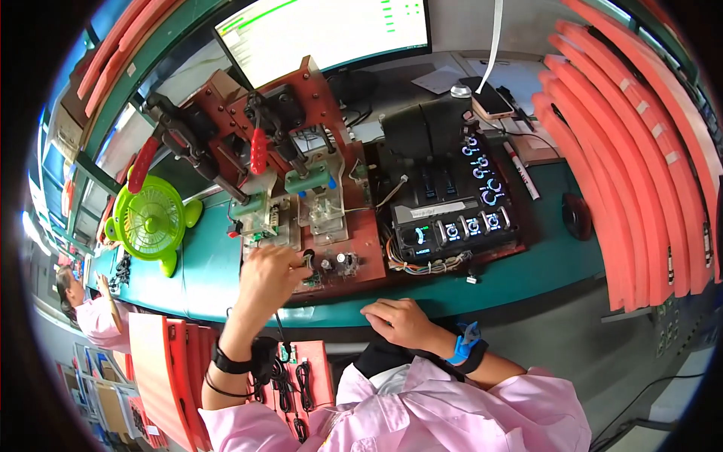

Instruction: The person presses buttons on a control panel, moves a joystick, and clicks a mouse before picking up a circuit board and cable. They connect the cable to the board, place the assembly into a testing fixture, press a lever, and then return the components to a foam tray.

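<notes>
My left hand [269, 280] reaches over the front of a red-brown test fixture [369, 252]. Its fingers are bent and pressed together, and what they may hold is hidden beneath them. Just right of the fingertips, small round components [343, 260] stand on the fixture's base. Behind that hand are two toggle clamps with red handles, the left handle [143, 164] and the right handle [258, 149], above clear plates and green blocks [307, 178]. My right hand [403, 320] rests at the bench's front edge, holding nothing, its fingers loosely apart.
A black control panel [452, 226] with lit knobs and loose wires stands right of the fixture. A green fan [151, 218] is at left, a monitor [324, 38] behind. Red foam trays [602, 166] line the right; cables [282, 384] lie on foam below. Another person [102, 320] sits far left.
</notes>
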The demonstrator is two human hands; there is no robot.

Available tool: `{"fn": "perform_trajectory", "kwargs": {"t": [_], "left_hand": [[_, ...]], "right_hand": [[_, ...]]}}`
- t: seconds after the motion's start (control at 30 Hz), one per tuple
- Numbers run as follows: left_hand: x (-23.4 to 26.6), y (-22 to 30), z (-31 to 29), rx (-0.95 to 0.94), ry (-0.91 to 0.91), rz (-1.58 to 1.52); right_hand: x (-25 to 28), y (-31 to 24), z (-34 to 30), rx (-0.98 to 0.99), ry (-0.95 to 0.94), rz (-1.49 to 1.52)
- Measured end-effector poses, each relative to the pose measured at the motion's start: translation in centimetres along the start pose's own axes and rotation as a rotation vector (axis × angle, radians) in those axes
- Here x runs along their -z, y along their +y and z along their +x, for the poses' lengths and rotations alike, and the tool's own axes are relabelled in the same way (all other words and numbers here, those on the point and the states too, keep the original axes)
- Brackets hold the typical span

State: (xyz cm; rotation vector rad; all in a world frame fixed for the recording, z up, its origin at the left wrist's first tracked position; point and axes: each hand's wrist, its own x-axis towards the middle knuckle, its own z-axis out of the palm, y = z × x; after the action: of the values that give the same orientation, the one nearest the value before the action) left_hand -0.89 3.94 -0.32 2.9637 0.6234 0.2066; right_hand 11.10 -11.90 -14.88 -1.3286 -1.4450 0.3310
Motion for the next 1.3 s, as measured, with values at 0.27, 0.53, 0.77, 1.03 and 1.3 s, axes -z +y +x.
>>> {"fn": "perform_trajectory", "kwargs": {"t": [0.27,0.53,0.77,1.03,1.3], "left_hand": [[-1.2,-0.4,-1.9,-0.097,0.228,0.124],[-0.8,-0.5,-1.1,-0.093,0.119,-0.105],[-1.4,-1.0,-1.4,0.005,0.086,-0.238],[-1.3,-1.6,-1.4,-0.050,0.051,-0.206],[-1.6,-1.4,-4.6,-0.011,0.071,0.205]], "right_hand": [[0.4,-0.2,-0.4,0.043,0.029,-0.038],[0.3,-0.4,-0.2,0.078,-0.002,-0.035],[-0.3,-1.0,0.4,-0.004,-0.018,-0.146],[-1.2,-3.9,4.1,0.001,0.010,-0.225],[-0.8,-4.2,4.5,-0.065,-0.216,-0.502]]}}
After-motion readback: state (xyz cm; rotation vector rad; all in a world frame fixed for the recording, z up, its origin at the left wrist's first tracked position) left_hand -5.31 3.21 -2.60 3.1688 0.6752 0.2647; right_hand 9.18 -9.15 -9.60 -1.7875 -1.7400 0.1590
